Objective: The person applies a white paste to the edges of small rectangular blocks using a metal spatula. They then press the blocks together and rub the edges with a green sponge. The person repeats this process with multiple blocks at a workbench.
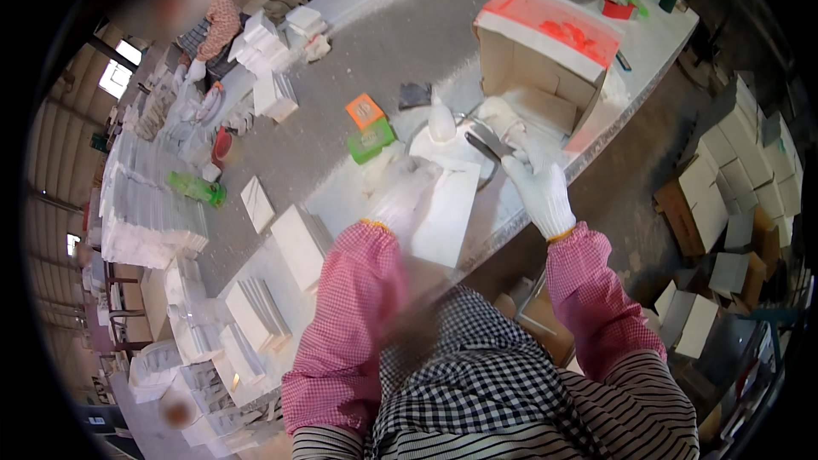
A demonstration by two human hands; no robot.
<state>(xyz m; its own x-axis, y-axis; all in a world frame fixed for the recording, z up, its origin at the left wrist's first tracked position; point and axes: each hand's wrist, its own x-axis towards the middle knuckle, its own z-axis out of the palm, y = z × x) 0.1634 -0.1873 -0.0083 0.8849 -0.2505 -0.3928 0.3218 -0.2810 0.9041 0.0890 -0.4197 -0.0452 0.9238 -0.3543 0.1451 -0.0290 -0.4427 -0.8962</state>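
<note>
My left hand [405, 196], in a white knit glove and somewhat blurred, grips the left edge of a white rectangular tile [449, 220] near the table's front edge. In my gloved right hand [541, 192] is a dark flat-bladed tool that looks like a putty knife [486, 144], its blade pointing up and left over a round metal-rimmed dish [487, 172]. A white squeeze bottle [441, 123] stands at that dish, and a crumpled whitish cloth [498, 116] lies beside it. The tile partly hides the dish.
An open cardboard box [532, 77] with a red-stained top stands at the back right. Green [371, 141] and orange [365, 111] small boxes sit behind my left hand. White tiles [302, 243] stand in rows at left. Cartons [711, 179] fill the right floor. Another person [223, 21] works far left.
</note>
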